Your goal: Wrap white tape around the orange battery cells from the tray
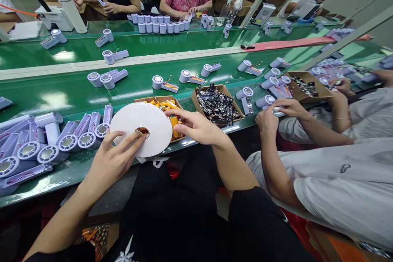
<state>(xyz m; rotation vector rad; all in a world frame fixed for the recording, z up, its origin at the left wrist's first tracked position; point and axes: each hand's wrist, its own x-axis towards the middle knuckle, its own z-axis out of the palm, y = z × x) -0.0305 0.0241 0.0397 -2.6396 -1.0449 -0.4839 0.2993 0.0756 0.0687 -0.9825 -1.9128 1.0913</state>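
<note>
A flat white roll of tape or labels is held up over the bench edge, its face toward me. My left hand grips it from the left, fingers across the face and at the centre hole. At the roll's right edge is my right hand, with index fingertip by the rim and thumb apart. Beneath that hand and partly hidden by the roll is a carton of orange-wrapped battery cells. One cell shows between the right thumb and index finger; I cannot tell whether they touch it. A white strip dangles below the roll.
Lavender fan housings crowd the bench at left; more lie along the green conveyor. A carton of black circuit boards stands right of the cells. A co-worker's hands work close by on the right; other people sit opposite.
</note>
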